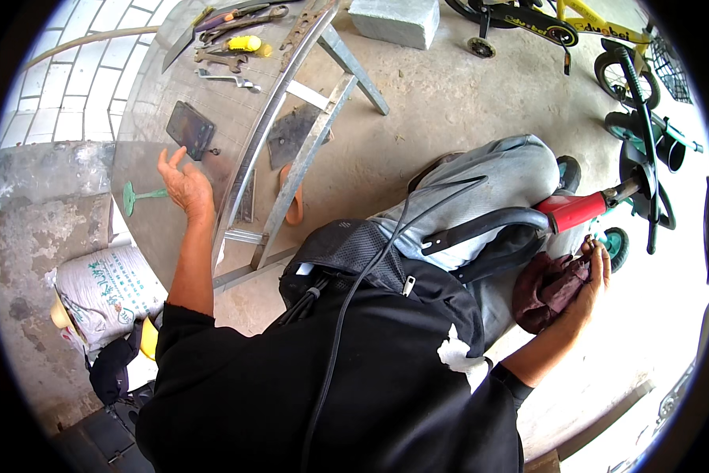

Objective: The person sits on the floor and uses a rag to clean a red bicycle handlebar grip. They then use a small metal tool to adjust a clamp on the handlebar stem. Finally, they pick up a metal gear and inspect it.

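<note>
Dark red cloth [542, 293] was in the right hand [592, 285], its fingertips close together; the left hand [189, 189] had loosely spread fingers near a black phone [190, 128].

"What's the right hand [597, 276] holding?"
"A crumpled dark maroon cloth [540, 296], below a thick red tube [571, 213]."
"And the left hand [187, 189]?"
"Fingers loosely spread over the smooth grey tabletop [145, 110], near a flat black rectangular device [190, 128]."

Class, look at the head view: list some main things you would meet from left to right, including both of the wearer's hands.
White sack → left hand → orange sandal → grey concrete block → maroon cloth in the right hand → black basket.
</note>
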`<state>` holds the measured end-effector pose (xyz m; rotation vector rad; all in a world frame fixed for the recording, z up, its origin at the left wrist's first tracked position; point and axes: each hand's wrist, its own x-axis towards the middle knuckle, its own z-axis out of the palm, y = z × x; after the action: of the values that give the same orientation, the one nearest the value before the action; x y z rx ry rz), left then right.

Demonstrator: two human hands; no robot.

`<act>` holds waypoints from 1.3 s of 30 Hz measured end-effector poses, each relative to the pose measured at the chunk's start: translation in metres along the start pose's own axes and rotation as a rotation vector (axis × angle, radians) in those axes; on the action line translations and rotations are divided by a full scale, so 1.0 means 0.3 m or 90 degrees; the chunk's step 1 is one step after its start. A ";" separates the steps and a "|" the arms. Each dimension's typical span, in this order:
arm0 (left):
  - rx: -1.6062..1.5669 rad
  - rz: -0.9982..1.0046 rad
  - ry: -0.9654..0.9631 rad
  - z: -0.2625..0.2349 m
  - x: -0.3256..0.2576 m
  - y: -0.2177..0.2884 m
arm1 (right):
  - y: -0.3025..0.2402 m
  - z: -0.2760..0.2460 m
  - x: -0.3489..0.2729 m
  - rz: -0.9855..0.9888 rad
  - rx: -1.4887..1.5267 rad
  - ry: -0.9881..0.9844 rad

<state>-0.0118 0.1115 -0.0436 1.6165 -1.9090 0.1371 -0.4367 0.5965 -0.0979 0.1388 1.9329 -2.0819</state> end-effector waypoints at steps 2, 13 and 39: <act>-0.003 0.004 0.004 0.004 0.004 -0.003 | -0.001 0.003 0.000 -0.003 -0.007 0.008; -0.016 0.012 0.011 0.010 -0.006 -0.002 | -0.004 -0.012 0.005 -0.009 0.000 -0.008; 0.034 -0.070 -0.050 0.104 0.104 0.056 | 0.062 -0.028 0.044 0.058 0.025 -0.003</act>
<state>-0.0410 0.0748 -0.0472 1.7818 -1.8840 0.0814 -0.4452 0.6019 -0.1199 0.2253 1.8471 -2.0600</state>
